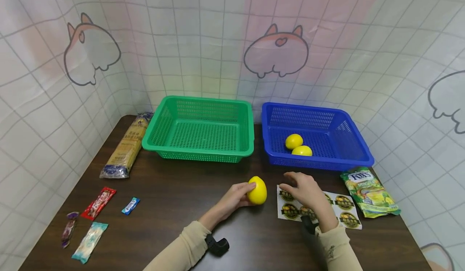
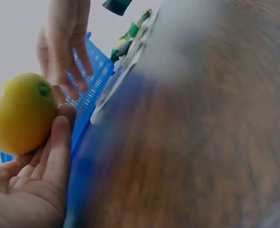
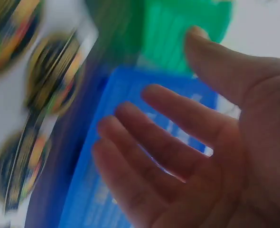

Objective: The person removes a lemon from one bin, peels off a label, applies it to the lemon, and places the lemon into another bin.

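A yellow lemon (image 1: 257, 190) is pinched between the thumb and fingers of my left hand (image 1: 236, 197), above the middle of the table. In the left wrist view a small green spot shows on the lemon (image 2: 23, 116). My right hand (image 1: 305, 190) hovers over a white sheet of round black-and-gold stickers (image 1: 289, 211), partly covering it. Seen from the right wrist, that hand (image 3: 178, 147) has its fingers spread and grips nothing visible. Two more lemons (image 1: 294, 141) lie in the blue basket (image 1: 319, 164) beyond it.
A green basket (image 1: 197, 154) stands left of the blue one. Beside it lies a long pasta packet (image 1: 127, 150). Several wrapped snacks, among them a red one (image 1: 99, 203) and a small blue one (image 1: 130, 206), lie at left. A green FOX'S bag (image 1: 370, 194) is at right.
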Available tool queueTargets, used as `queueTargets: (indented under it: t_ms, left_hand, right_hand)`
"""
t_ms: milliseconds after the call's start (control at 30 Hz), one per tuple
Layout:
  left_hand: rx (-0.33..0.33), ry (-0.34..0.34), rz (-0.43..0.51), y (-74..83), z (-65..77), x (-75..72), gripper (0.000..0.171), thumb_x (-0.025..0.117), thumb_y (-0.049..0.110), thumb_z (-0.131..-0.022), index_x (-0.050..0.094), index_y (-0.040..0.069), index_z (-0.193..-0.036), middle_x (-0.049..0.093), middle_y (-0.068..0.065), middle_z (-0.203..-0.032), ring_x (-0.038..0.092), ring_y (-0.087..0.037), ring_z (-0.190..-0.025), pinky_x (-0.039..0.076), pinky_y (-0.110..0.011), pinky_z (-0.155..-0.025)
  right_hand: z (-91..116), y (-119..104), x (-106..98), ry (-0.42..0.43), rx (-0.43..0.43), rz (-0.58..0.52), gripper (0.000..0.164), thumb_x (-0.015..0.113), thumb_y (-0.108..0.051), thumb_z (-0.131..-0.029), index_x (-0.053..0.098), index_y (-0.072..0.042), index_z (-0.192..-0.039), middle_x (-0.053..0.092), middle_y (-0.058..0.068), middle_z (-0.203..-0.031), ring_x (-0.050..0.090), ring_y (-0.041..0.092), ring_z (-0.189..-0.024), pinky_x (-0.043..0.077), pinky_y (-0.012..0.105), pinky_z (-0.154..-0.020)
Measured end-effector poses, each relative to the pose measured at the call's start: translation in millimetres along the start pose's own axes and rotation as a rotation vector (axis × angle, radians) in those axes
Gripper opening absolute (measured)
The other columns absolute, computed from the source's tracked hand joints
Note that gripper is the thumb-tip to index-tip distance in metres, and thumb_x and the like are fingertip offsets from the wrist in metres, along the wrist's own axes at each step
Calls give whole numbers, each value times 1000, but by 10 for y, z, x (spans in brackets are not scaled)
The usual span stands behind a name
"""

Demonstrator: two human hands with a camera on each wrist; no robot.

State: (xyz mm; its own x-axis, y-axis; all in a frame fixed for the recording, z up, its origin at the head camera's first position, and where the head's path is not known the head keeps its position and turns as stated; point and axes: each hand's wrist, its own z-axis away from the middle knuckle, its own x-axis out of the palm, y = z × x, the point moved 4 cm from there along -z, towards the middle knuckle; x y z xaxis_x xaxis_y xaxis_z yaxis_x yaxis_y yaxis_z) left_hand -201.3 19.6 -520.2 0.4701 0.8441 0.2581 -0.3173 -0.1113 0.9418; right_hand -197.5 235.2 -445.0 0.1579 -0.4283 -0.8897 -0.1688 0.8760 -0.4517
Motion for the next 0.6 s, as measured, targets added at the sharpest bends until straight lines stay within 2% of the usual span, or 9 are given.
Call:
queueTargets:
  t_ms: [100,233,467,600]
  left_hand:
    - [-16,-7,-1,-38,-6,12,52,55,37,-101,57,-6,-129,67,-11,-113,69,-12,-91,61,-30,-87]
    - [-20,-4,-5,-30,2,5,54,55,38,-100,56,-7,-129,67,-13,-115,69,-12,-92,61,-31,-87]
    - [-35,-1,-16,-21,-7,1,54,55,37,-100,56,-6,-132,66,-16,-120,69,-14,-96,61,-31,-89]
    - [-36,-9,-15,-49,3,11,54,55,37,-100,55,-7,-132,66,-17,-120,69,-14,-97,60,-33,-91]
  right_hand:
    - [4,160,-5,-72,-1,49,48,73,-27,-90,63,-1,-129,68,20,-122,67,35,-105,57,49,-86]
    - [3,262,46,-134,-26,48,44,78,-21,-85,67,-2,-123,69,17,-117,66,30,-99,57,44,-81]
    - [-60,314,94,-132,-28,51,37,80,-18,-83,69,-4,-115,67,15,-109,64,26,-94,56,41,-78]
    - [-76,312,126,-117,-21,64,27,80,-17,-83,70,-7,-106,65,10,-99,60,21,-87,53,38,-75]
